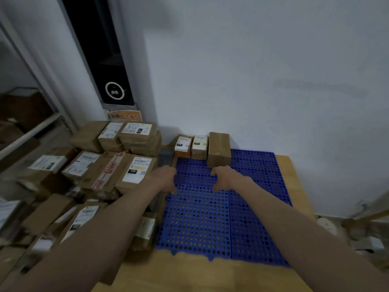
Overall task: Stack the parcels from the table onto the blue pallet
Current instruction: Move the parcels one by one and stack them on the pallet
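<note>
Both hands, left [166,178] and right [224,178], hover empty, fingers loosely curled, over blue pallet [210,218]. Tallest parcel [219,149] lies long axis toward wall.

three parcels [202,147] on blue pallet [210,218]

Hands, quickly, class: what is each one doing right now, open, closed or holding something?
Left hand: open, fingers loosely curled, holding nothing, over the blue pallet.
Right hand: open, fingers loosely curled, holding nothing.
</note>
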Tool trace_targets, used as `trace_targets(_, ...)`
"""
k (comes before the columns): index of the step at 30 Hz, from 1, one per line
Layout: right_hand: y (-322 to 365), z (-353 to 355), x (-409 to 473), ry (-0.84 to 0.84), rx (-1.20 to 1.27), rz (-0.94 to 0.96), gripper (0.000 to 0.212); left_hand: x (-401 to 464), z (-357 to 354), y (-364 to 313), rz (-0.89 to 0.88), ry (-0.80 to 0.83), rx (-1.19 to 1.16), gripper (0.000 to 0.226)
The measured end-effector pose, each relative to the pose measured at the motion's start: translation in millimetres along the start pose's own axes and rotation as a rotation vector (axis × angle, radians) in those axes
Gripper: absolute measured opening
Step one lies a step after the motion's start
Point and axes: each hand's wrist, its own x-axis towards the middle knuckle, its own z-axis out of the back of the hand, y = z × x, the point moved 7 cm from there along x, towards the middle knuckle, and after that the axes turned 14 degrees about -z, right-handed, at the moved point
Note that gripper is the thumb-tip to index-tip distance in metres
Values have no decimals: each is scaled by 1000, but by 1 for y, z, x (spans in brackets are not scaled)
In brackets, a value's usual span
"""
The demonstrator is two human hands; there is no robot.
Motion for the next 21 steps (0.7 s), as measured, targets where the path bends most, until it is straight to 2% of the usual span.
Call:
trace_targets(6, 46, -25, -13, 23, -34, 95, 54, -52, -17, 32, 51, -13, -20, 33)
trace_targets(11, 84, -30, -20, 34, -34, 141, 52, -81, -17, 78, 143, -90, -17, 64)
trace_targets(16, 122, -29, -17, 8, -3, 137, 50, -97, -17, 129, 213, -94, -103, 64)
trace_targets(21, 159, -37, -3, -3, 92, 87, 48, -102, -17, 171, 188, -85, -103, 67)
